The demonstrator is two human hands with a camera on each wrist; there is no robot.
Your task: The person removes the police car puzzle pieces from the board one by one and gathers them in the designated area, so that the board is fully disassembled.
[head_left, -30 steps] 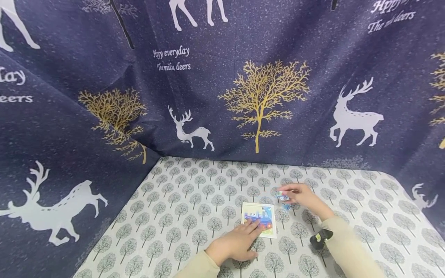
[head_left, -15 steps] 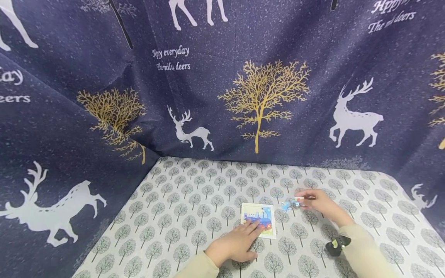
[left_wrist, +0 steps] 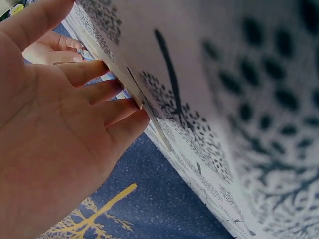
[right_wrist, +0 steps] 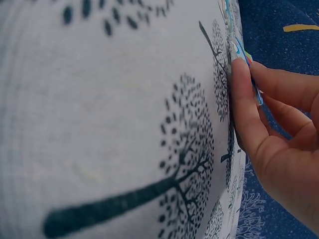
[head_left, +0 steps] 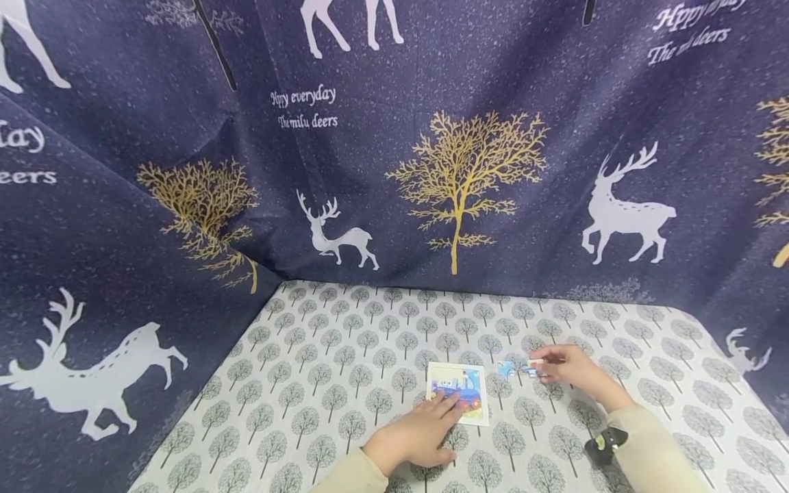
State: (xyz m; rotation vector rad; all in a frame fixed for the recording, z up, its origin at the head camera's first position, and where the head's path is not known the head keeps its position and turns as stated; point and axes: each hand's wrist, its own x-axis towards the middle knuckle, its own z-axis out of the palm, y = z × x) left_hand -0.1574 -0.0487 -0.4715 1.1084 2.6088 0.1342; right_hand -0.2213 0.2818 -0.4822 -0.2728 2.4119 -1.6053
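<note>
A small square jigsaw puzzle [head_left: 472,380] in a white frame lies on the table, its picture a blue vehicle with eyes and red wheels. My left hand [head_left: 422,431] rests on its lower left part with fingers extended, covering some of the picture. In the left wrist view, the fingertips [left_wrist: 130,117] touch the thin board. To the right of the frame, my right hand [head_left: 570,373] pinches a colourful puzzle piece [head_left: 533,370] between thumb and fingers, low over the cloth. Just left of that piece lies a light blue puzzle piece [head_left: 507,370].
A pale cloth [head_left: 320,411] printed with grey trees covers the table. Behind it and at the left hangs a dark blue curtain [head_left: 382,171] with deer and trees. A black wrist camera [head_left: 605,445] sits on the right sleeve.
My right hand has moved right and a little nearer with the puzzle piece, uncovering the light blue piece. The left hand has stayed on the framed puzzle.
</note>
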